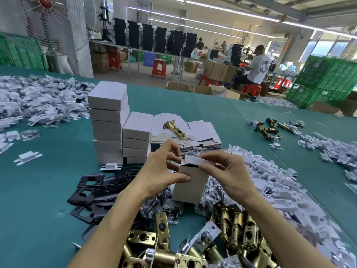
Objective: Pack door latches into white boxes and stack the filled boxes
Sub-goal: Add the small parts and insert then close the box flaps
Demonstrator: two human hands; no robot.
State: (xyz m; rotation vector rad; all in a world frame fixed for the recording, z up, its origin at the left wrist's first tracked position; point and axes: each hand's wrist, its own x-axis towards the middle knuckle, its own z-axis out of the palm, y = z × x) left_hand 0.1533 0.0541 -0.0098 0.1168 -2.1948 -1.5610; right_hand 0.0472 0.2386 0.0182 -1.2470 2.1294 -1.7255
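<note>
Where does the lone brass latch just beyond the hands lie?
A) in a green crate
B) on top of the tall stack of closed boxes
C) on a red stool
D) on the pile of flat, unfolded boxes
D: the brass latch rests on the pile of flat boxes, behind the upright box that the left hand and the right hand hold.

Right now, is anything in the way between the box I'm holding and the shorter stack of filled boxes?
Nothing visible. The left hand and right hand hold the box; the shorter stack stands just beyond it to the left, top uncovered.
</note>
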